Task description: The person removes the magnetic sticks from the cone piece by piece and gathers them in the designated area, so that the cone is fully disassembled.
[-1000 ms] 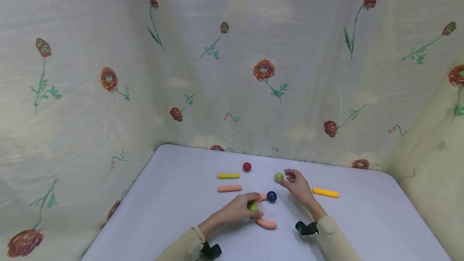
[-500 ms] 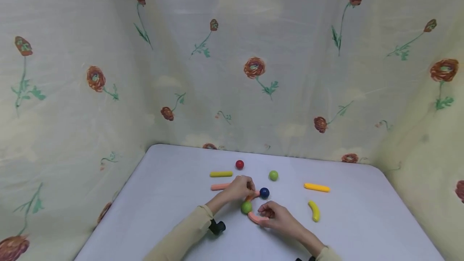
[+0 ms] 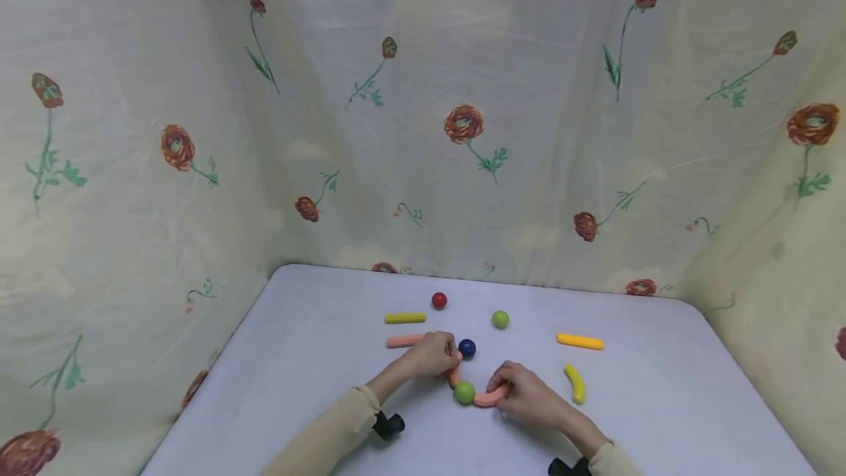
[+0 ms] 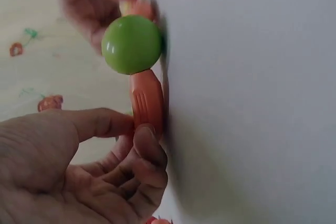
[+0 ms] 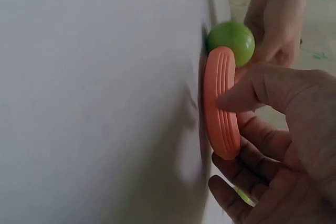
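Note:
My left hand (image 3: 431, 355) pinches a curved salmon-coloured stick (image 4: 147, 100) between thumb and fingers. A second curved salmon stick (image 5: 220, 103), grooved along its length, is pinched by my right hand (image 3: 529, 395). Between the two sticks sits a shiny green ball (image 3: 465, 392); in the left wrist view the left stick's end meets it. The right stick's end lies close against the ball in the right wrist view. Just beyond my left fingers is a dark blue ball (image 3: 467, 348). A straight salmon stick (image 3: 405, 341) lies partly behind my left hand.
On the white table (image 3: 317, 329) a yellow stick (image 3: 405, 318), a red ball (image 3: 439, 301) and another green ball (image 3: 500, 319) lie farther back. An orange-yellow stick (image 3: 579, 341) and a curved yellow piece (image 3: 574, 384) are at the right. Flowered cloth (image 3: 529, 167) surrounds the table.
My left hand has gone from the near green ball to the left curved stick. My right hand came from the far green ball to the other curved stick. The near ball shifted right, towards me.

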`<control>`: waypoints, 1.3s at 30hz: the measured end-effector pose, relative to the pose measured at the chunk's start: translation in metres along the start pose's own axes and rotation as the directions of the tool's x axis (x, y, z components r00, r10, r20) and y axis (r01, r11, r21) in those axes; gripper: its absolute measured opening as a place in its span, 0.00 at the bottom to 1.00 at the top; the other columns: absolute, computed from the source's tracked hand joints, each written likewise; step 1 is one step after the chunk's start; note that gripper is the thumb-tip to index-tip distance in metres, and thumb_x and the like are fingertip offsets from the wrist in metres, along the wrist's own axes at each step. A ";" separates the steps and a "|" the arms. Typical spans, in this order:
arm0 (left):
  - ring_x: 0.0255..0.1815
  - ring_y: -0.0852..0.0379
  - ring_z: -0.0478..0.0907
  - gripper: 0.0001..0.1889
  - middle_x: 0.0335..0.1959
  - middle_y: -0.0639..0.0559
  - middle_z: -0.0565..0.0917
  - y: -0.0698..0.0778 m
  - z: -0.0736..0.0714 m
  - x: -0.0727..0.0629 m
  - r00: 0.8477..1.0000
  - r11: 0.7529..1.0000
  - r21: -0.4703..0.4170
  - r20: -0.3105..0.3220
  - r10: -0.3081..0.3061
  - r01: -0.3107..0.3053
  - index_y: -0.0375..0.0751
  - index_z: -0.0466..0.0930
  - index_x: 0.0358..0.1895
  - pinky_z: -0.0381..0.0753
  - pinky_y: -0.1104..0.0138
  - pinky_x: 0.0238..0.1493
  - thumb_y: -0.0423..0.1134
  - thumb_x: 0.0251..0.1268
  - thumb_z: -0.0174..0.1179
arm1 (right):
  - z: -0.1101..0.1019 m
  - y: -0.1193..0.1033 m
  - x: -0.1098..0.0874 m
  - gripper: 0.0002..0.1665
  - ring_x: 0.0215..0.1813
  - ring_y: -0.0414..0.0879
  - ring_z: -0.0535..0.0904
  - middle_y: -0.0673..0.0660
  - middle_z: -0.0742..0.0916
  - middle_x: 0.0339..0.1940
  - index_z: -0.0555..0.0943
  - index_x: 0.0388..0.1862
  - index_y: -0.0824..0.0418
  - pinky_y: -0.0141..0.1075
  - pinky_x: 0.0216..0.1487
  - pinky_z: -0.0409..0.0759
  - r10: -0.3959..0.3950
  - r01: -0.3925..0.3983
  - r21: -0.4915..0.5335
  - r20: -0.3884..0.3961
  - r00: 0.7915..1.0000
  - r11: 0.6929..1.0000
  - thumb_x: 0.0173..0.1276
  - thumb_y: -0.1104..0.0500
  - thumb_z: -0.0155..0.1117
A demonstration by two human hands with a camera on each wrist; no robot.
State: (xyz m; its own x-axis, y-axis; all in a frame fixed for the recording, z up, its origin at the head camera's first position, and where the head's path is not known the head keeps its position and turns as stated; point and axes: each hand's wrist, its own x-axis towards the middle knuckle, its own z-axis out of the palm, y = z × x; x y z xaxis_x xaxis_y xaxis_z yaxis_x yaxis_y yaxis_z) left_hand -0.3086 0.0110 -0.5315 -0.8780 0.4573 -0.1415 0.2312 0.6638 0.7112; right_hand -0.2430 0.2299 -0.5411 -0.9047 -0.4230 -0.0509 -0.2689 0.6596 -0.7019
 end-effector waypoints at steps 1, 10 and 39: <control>0.18 0.63 0.68 0.06 0.19 0.56 0.75 0.001 0.003 -0.005 1.000 1.000 -0.005 -0.011 -0.003 0.003 0.44 0.74 0.27 0.66 0.73 0.18 0.34 0.60 0.60 | -0.002 0.002 0.001 0.12 0.41 0.44 0.72 0.50 0.79 0.39 0.80 0.36 0.57 0.30 0.39 0.73 -0.002 0.002 -0.022 -0.012 1.000 1.000 0.55 0.69 0.68; 0.16 0.63 0.67 0.08 0.17 0.57 0.72 0.016 0.036 -0.038 0.990 0.999 -0.053 -0.138 -0.006 -0.002 0.44 0.69 0.27 0.62 0.73 0.15 0.32 0.60 0.59 | -0.013 0.023 0.016 0.17 0.46 0.44 0.72 0.50 0.79 0.41 0.81 0.30 0.55 0.35 0.46 0.74 -0.082 0.068 -0.120 -0.119 0.990 0.990 0.52 0.75 0.57; 0.32 0.78 0.77 0.08 0.30 0.61 0.87 0.002 0.019 -0.037 0.889 0.856 0.247 0.065 0.454 -0.455 0.46 0.89 0.37 0.74 0.83 0.34 0.43 0.60 0.65 | 0.014 -0.013 0.011 0.19 0.34 0.44 0.77 0.59 0.83 0.35 0.76 0.44 0.70 0.31 0.31 0.75 0.437 -0.380 0.218 -0.387 0.812 0.899 0.56 0.64 0.70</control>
State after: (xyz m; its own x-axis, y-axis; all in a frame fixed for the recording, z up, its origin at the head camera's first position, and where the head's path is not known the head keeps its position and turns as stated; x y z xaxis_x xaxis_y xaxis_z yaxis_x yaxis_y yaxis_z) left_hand -0.2679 0.0065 -0.5383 -0.6484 0.7459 0.1523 0.7004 0.5062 0.5032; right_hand -0.2445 0.2081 -0.5422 -0.9799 0.1857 -0.0732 0.1744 0.6179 -0.7667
